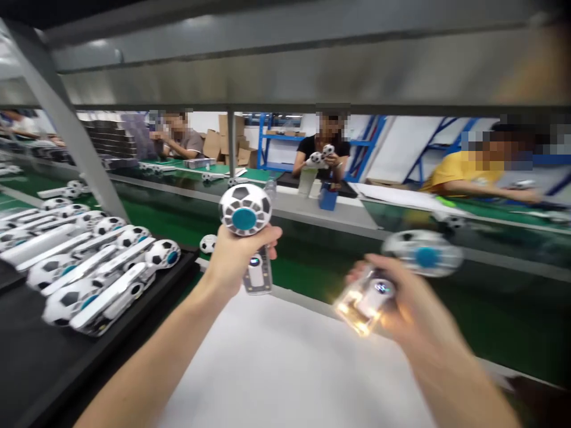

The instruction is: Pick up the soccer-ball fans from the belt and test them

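My left hand [234, 255] is closed round the handle of a handheld fan [245, 208] with a black-and-white football-patterned head and a blue centre. Below the fingers its clear handle end shows a small lit display. On the right, my right hand [397, 297] grips a second handheld fan [423, 254], whose head is smeared by motion. That one's display is lit, and warm yellow light glows at the base of its handle. Both fans are held up above a white work surface [285, 362].
At left, a black tray [27, 356] holds several similar fans [111, 261] in rows. Beyond runs a green conveyor belt [307, 261]. Co-workers sit across it, one holding football-patterned fans [322, 156] near a blue box [328, 197]. A metal beam [285, 77] crosses overhead; a slanted post [84, 137] stands left.
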`<state>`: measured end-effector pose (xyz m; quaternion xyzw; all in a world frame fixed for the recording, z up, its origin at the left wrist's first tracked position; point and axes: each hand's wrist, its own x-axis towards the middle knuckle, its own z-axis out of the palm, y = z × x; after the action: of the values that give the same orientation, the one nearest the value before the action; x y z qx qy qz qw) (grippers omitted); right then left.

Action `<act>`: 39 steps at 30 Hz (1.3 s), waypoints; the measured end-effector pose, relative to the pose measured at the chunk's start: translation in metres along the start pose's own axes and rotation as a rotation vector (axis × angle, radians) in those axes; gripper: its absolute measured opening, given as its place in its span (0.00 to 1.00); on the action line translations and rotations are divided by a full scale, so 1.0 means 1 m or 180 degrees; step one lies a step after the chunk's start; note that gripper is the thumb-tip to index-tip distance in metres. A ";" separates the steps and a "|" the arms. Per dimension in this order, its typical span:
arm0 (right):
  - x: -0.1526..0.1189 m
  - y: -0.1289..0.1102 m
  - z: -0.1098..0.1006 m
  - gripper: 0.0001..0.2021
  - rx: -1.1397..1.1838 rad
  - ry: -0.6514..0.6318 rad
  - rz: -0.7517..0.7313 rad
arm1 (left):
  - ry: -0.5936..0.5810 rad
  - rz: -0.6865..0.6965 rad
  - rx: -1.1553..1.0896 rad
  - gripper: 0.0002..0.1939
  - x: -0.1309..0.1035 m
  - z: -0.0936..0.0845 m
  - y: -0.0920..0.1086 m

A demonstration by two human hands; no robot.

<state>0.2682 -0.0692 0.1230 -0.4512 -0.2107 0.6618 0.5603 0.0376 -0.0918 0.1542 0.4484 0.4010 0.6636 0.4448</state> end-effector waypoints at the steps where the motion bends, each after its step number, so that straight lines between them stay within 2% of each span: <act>1: 0.004 0.003 0.002 0.08 -0.0013 0.0063 0.0213 | 0.0041 -0.0027 0.0014 0.10 0.000 0.000 0.001; 3: 0.013 0.013 0.006 0.10 -0.0012 0.0038 0.0486 | 0.0090 -0.0059 0.0061 0.09 0.000 -0.001 0.002; 6: 0.017 0.024 0.011 0.05 -0.0033 -0.0247 0.0361 | 0.0110 -0.0127 0.0127 0.10 0.001 -0.003 0.004; 7: 0.015 0.025 0.012 0.07 -0.0072 -0.0361 0.0255 | 0.0112 -0.0153 0.0150 0.10 0.001 -0.003 0.004; 12: -0.011 0.018 0.009 0.31 -0.0492 -0.1153 -0.0373 | 0.0090 -0.0206 0.0242 0.11 0.000 -0.003 0.005; 16: -0.025 0.014 0.011 0.33 -0.0763 -0.1681 -0.0722 | 0.0060 -0.0213 0.0323 0.11 0.000 -0.003 0.004; 29: -0.036 0.015 0.016 0.32 -0.0697 -0.1856 -0.1037 | 0.0129 -0.0261 0.0346 0.13 0.000 -0.006 0.006; 33: -0.038 0.016 0.014 0.34 -0.0721 -0.1906 -0.1273 | 0.0102 -0.0245 0.0399 0.12 -0.001 -0.006 0.009; 39: -0.042 0.014 0.013 0.38 -0.0845 -0.2044 -0.1261 | 0.0135 -0.0203 0.0275 0.12 0.001 -0.005 0.011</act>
<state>0.2482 -0.1096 0.1335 -0.2406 -0.5418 0.6154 0.5196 0.0302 -0.0946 0.1628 0.4400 0.4527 0.6405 0.4373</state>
